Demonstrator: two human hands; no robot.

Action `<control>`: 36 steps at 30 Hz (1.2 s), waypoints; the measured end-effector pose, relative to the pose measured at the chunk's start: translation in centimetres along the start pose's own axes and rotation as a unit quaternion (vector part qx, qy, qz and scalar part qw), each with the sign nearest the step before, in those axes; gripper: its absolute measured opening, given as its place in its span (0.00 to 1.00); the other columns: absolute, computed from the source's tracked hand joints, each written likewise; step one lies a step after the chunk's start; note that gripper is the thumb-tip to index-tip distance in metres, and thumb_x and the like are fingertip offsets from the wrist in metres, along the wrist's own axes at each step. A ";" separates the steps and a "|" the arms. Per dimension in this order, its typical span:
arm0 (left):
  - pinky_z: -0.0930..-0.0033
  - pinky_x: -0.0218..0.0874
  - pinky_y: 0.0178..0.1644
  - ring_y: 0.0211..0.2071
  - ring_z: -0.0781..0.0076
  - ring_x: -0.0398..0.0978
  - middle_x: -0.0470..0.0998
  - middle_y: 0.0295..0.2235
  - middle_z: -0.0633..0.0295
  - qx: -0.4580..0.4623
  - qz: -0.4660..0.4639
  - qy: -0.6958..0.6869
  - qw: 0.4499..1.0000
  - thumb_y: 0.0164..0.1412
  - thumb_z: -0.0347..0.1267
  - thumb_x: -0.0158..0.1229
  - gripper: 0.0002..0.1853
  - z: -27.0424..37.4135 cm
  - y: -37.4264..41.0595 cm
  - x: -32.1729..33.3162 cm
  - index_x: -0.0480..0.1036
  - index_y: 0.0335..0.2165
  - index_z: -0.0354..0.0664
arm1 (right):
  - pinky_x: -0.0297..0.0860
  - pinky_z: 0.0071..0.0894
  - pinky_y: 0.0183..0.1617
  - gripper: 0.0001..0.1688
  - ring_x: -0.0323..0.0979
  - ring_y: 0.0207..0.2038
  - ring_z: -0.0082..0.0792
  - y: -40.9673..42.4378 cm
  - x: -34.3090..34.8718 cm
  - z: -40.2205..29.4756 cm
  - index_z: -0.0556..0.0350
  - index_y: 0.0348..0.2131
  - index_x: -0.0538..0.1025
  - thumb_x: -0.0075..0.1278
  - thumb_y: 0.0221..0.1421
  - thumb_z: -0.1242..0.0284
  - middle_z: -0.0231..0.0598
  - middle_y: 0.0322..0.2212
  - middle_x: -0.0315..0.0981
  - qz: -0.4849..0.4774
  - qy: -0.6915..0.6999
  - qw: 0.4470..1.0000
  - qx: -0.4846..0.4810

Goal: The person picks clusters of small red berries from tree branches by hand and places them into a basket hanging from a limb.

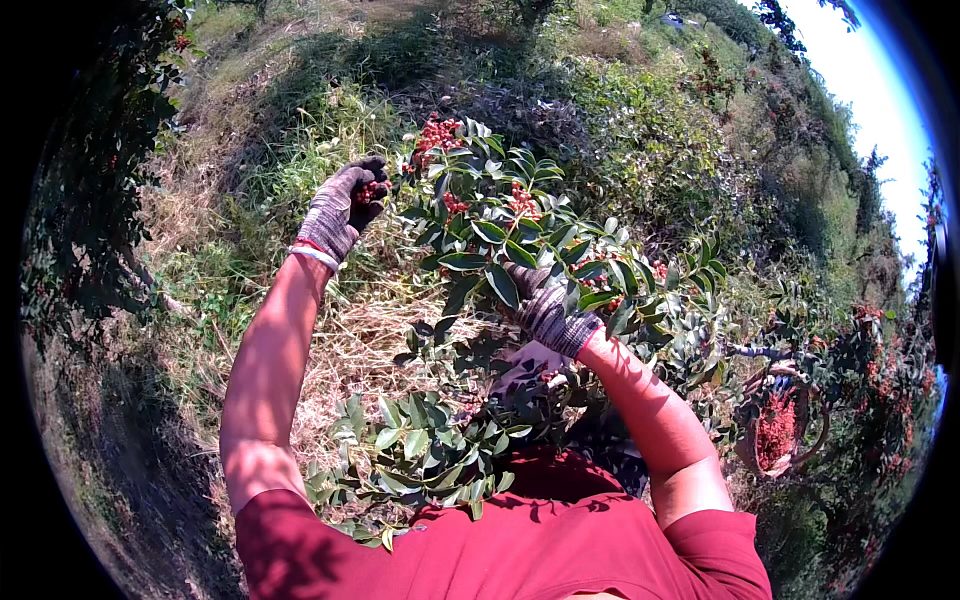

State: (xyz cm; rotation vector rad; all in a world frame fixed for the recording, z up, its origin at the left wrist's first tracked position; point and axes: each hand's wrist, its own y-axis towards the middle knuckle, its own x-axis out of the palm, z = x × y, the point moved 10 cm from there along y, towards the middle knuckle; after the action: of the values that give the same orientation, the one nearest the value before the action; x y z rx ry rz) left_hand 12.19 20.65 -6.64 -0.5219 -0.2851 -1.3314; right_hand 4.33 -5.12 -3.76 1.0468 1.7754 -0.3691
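Note:
In a knitted glove with dark fingers, my left hand (350, 201) is curled around a small cluster of red berries (367, 193), just left of a leafy branch. My right hand (551, 306), gloved the same way, is among the leaves of that branch (487, 232); leaves cover its fingertips, so its grip cannot be made out. Bunches of red berries (437, 140) grow at the branch's upper end, with more (523, 202) between the leaves nearer my right hand.
A basket (776, 435) filled with red berries hangs or rests at the right, near a bare limb (757, 351). Lower leaves (420, 442) reach close to my chest. Dry grass (367, 337) covers the ground below. Dark foliage (90, 187) stands at the left.

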 end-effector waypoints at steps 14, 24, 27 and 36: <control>0.75 0.62 0.31 0.29 0.78 0.70 0.75 0.31 0.65 0.065 -0.186 0.534 0.822 0.46 0.51 0.63 0.30 3.1 0.4 12.2 0.71 0.41 0.41 | 0.66 0.43 0.30 0.17 0.73 0.28 0.41 -0.2 3.8 0.0 0.48 0.39 0.72 0.51 0.44 0.71 0.39 0.26 0.74 -0.142 -0.194 0.962 0.131; 0.71 0.64 0.35 0.29 0.74 0.72 0.75 0.27 0.58 0.240 -0.093 0.598 0.759 0.49 0.38 0.57 0.19 5.4 -2.3 11.2 0.71 0.36 0.34 | 0.69 0.44 0.33 0.16 0.75 0.31 0.39 -0.4 -1.5 -6.3 0.56 0.43 0.69 0.39 0.54 0.75 0.49 0.30 0.73 -0.152 -0.189 0.969 0.052; 0.70 0.65 0.34 0.27 0.73 0.72 0.75 0.26 0.57 0.273 -0.098 0.539 0.791 0.47 0.36 0.57 0.17 5.0 -3.2 11.2 0.70 0.34 0.33 | 0.68 0.38 0.34 0.18 0.74 0.32 0.34 -1.5 -7.2 -14.4 0.55 0.44 0.68 0.41 0.51 0.75 0.43 0.34 0.72 -0.007 -0.197 0.973 -0.121; 0.62 0.64 0.35 0.29 0.58 0.72 0.72 0.26 0.52 0.417 -0.075 0.492 0.761 0.47 0.32 0.59 0.12 6.5 -8.0 13.4 0.69 0.31 0.38 | 0.71 0.42 0.33 0.21 0.74 0.34 0.44 10.2 -9.9 -10.9 0.50 0.45 0.67 0.45 0.48 0.77 0.46 0.44 0.67 -0.064 -0.293 0.948 -0.102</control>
State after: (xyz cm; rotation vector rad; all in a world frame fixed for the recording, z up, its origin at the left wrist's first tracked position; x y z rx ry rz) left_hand 8.10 11.49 6.93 0.9825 -0.0077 -1.3032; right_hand 7.09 3.14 11.90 0.5901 1.3085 -0.5047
